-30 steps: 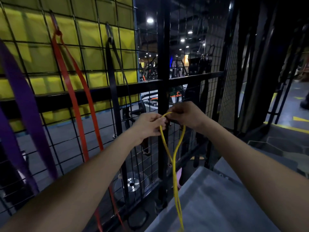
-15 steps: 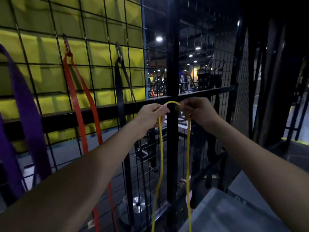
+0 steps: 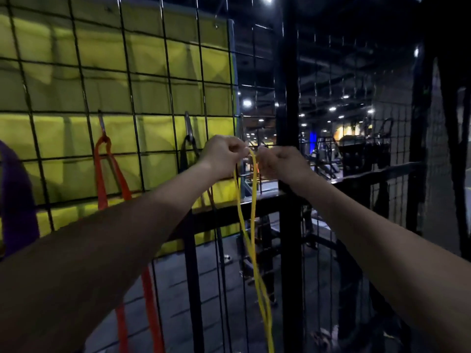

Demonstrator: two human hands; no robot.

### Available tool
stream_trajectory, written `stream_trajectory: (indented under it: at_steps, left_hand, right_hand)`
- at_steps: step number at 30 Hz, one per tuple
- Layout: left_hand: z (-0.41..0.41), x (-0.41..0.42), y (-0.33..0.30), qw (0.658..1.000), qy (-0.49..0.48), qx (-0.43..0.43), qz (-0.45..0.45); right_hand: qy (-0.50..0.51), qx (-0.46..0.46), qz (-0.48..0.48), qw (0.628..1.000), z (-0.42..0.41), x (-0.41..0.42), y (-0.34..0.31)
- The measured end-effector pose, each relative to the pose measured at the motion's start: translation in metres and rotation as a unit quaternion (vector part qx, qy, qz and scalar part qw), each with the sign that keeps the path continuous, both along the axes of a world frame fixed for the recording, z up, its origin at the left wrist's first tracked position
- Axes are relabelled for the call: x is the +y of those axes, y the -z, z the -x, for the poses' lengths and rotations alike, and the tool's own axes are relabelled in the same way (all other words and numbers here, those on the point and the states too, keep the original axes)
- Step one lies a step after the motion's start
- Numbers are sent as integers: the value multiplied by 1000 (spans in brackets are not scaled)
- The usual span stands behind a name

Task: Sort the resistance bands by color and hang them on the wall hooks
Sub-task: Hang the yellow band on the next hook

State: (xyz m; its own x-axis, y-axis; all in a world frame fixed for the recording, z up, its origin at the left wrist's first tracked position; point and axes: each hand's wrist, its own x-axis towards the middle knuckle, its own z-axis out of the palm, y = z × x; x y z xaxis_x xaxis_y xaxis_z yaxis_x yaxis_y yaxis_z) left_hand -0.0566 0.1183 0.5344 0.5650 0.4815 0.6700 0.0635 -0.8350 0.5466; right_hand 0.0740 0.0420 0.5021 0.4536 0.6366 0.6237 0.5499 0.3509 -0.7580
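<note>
Yellow resistance band (image 3: 251, 225) hangs as a thin doubled loop from the two hands, raised in front of a black wire grid wall (image 3: 153, 72) in the head view. The left hand (image 3: 224, 155) has its grip curled tight on the top of the loop, fingers folded into the palm, and the right hand (image 3: 279, 163) pinches the same top just beside it, its grip also closed around the band; the two fists almost touch. Below them the two yellow strands run down close together and leave the picture at the bottom edge. They hang just left of a thick black post (image 3: 289, 174) that stands upright in the grid. To the left on the grid, an orange band (image 3: 102, 174) hangs from a metal hook (image 3: 102, 124), its strands passing behind the left forearm. Between that and the hands, a black band (image 3: 188, 225) hangs from another hook (image 3: 188, 126), close to the left wrist. At the far left edge, part of a wide purple band (image 3: 17, 194) shows. Behind the upper left of the grid lies a yellow padded panel (image 3: 102, 59). Whether the yellow loop touches any hook cannot be told.
</note>
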Motion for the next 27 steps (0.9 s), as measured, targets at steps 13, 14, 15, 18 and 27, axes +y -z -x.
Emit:
stream_trajectory:
  at_steps: [13, 14, 15, 18, 27]
  left_hand:
    - [-30, 33, -45, 991, -89, -18, -99]
    - [-30, 35, -45, 990, -97, -15, -100]
    - [-31, 37, -46, 990, -101, -14, -99]
    - [-31, 43, -46, 990, -104, -12, -92]
    - [-30, 48, -47, 990, -100, 10, -99]
  right_hand:
    - [48, 3, 12, 999, -34, 74, -78]
    - [31, 28, 9, 999, -36, 76, -78]
    - [15, 45, 7, 999, -37, 77, -78]
    - [-2, 60, 15, 998, -39, 82, -79]
    - [-116, 113, 46, 986, -39, 69, -83]
